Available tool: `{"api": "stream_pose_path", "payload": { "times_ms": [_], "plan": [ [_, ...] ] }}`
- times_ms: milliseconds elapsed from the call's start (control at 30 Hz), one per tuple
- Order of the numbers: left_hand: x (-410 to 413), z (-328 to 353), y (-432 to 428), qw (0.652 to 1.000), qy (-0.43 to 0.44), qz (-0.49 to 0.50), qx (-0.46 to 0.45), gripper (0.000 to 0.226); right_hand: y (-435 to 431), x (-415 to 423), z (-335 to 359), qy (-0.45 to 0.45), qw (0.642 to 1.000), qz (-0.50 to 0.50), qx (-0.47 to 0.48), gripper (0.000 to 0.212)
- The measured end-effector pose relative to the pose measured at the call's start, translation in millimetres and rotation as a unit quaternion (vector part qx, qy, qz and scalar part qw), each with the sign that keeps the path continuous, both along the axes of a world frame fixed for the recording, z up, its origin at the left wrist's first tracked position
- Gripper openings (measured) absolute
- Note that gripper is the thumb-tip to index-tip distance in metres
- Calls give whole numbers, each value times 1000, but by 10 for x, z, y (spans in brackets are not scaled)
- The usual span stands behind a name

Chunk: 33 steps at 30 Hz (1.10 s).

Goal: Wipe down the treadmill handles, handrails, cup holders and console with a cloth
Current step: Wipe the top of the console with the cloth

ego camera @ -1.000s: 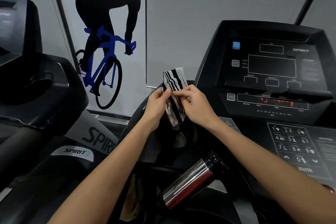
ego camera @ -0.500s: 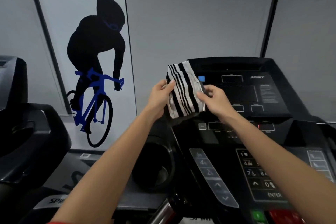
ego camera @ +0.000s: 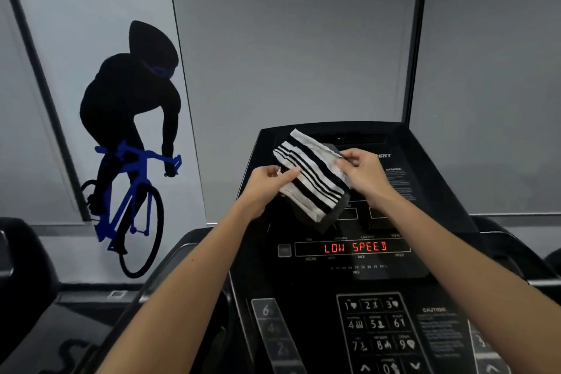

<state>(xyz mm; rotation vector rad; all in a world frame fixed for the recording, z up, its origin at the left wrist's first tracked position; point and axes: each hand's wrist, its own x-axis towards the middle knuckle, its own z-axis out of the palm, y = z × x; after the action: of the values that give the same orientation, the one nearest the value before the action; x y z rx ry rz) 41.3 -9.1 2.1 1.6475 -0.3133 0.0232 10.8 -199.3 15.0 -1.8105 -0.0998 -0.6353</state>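
We note both hands raised in front of the console (ego camera: 431, 191) upper panel. Left hand (ego camera: 267, 182) pinches the near-left edge of the cloth (ego camera: 312, 176) (white with black stripes, folded) between thumb and fingers. Right hand (ego camera: 361, 171) grips the cloth's right edge, fingers curled over it. Cloth is spread tilted between the two hands, over the upper display area; we cannot tell whether it touches the panel. Red readout (ego camera: 355, 247) below shows "LOW SPEED". Keypad (ego camera: 379, 331) sits nearest us

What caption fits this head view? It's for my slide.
Both hands, left hand and right hand, hold a striped cloth over the treadmill console.
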Motion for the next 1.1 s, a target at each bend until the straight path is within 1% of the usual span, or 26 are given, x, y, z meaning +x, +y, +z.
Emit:
{"api": "stream_pose_path", "payload": {
  "times_ms": [67,100,133,200,267,333,433,533,633,733,767,867,933,967,1033,1100],
  "plan": [
    [21,12,-41,998,21,-22,-54,29,-37,81,21,-3,1000,5,7,12],
    [43,12,-63,997,19,-19,-75,22,-40,117,25,-5,1000,8,10,11],
    [61,18,-82,996,6,-3,-86,20,-35,149,27,-8,1000,11,11,10],
    [98,16,-112,994,-30,60,-85,29,-17,225,3,-15,1000,11,5,9],
    [134,1,-117,987,-65,138,-60,45,-10,298,-41,-29,1000,-4,-7,9],
    [169,-6,-92,975,-109,195,-8,53,-29,356,-74,-45,998,-22,-24,10],
    [259,-36,-14,954,-154,252,42,43,-85,424,-113,-57,995,-43,-66,12],
    [309,-90,52,943,-174,275,75,33,-79,473,-169,-68,992,-38,-97,13],
    [300,-196,61,927,-212,282,128,27,-22,515,-236,-76,989,-26,-126,12],
    [269,-303,46,878,-284,284,260,38,27,536,-325,-71,976,-24,-205,15],
    [260,-339,35,866,-308,271,284,41,40,532,-354,-73,973,-26,-217,17],
    [212,-424,-15,852,-351,230,314,36,64,471,-378,-100,968,-57,-222,21],
    [165,-485,-51,841,-356,218,343,29,69,408,-380,-139,951,-82,-263,25],
    [143,-507,-62,837,-348,211,367,30,70,376,-388,-159,939,-78,-295,25],
    [105,-537,-69,827,-312,184,429,45,71,287,-433,-161,913,-49,-372,24],
    [104,-539,-77,807,-274,162,497,62,72,228,-505,-120,881,-34,-457,28]
  ]
}}
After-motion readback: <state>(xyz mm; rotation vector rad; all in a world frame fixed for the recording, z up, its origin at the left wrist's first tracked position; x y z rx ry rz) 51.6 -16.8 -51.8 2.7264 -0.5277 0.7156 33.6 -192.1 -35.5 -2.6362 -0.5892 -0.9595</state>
